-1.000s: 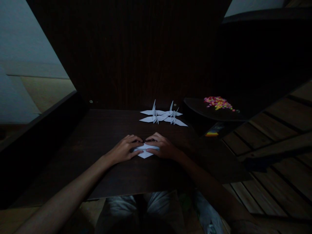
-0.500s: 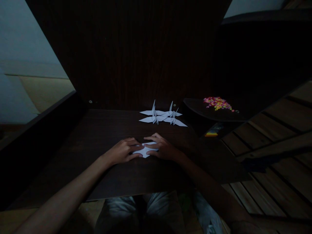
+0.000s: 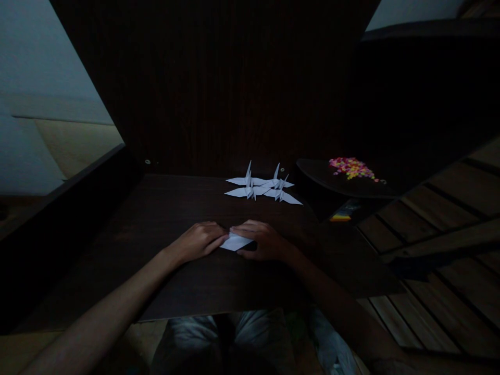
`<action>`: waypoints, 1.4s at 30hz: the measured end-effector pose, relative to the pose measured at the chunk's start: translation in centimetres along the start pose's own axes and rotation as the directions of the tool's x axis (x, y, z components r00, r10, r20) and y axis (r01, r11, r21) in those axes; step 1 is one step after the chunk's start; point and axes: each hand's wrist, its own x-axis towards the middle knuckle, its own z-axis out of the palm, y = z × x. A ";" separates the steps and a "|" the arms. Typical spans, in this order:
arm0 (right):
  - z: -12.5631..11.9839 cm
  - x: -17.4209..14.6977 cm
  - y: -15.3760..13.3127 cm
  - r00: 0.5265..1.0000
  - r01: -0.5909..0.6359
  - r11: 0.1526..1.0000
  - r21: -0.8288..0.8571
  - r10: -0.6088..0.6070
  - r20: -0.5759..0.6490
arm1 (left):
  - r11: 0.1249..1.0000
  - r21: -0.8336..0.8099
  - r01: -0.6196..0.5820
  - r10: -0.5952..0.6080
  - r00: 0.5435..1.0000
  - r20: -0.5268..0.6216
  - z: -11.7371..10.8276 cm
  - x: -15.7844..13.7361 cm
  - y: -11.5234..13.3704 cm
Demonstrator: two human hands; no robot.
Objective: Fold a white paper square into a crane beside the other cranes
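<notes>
Folded paper (image 3: 235, 242) between left hand (image 3: 203, 241) and right hand (image 3: 265, 241)
The left pinches its left end; the right curves around its right side, its hold impossible to tell.

Forearms (image 3: 117, 306) slanting inward, here's the left hand (image 3: 201, 240) meeting the right hand (image 3: 265, 241), whose thumb parts from its fingers (image 3: 246, 227)!

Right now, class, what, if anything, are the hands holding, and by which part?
A folded white paper: the left hand is on its left end, the right hand on its upper right edge. Whether gripped or pressed down cannot be told.
</notes>
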 end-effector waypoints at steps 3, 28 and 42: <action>0.0 0.0 0.1 0.998 -0.049 0.998 0.028 0.050 -0.030 | 0.985 -0.161 0.067 -0.069 0.998 -0.009 -0.4 0.1 0.4; 0.3 0.9 0.4 0.931 -0.345 0.928 0.141 0.358 -0.076 | 0.923 -0.231 0.309 -0.330 0.942 -0.059 1.1 0.7 -0.1; 0.4 0.3 0.7 0.999 -0.036 0.999 0.034 0.037 -0.034 | 0.990 -0.134 0.045 -0.051 0.998 -0.039 0.9 0.1 -0.1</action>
